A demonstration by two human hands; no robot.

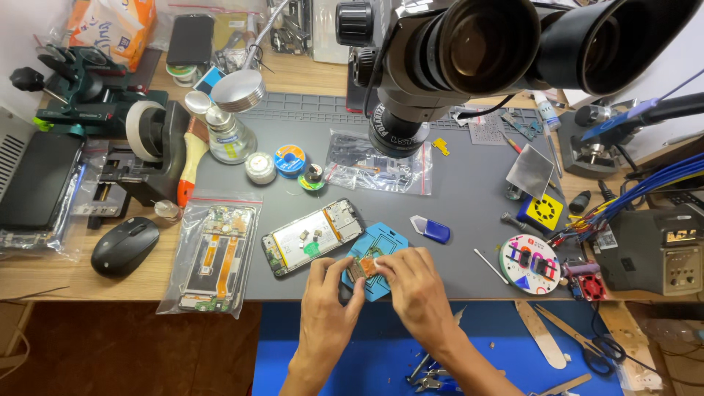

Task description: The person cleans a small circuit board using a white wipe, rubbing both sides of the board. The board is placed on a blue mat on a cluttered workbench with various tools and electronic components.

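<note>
Hands, left [328, 287] and right [411, 277], pinch a small circuit board [361, 268] over the blue holder [381, 257] beside an opened phone [312, 236], which likely demands fine alignment.

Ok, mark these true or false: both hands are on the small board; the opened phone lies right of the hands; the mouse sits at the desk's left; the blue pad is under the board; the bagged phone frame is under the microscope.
1. Both hands, left hand and right hand, are on the small board: true.
2. The opened phone lies right of the hands: false, it lies up and left of them.
3. The mouse sits at the desk's left: true.
4. The blue pad is under the board: true.
5. The bagged phone frame is under the microscope: false, it lies beside the mouse.
</note>
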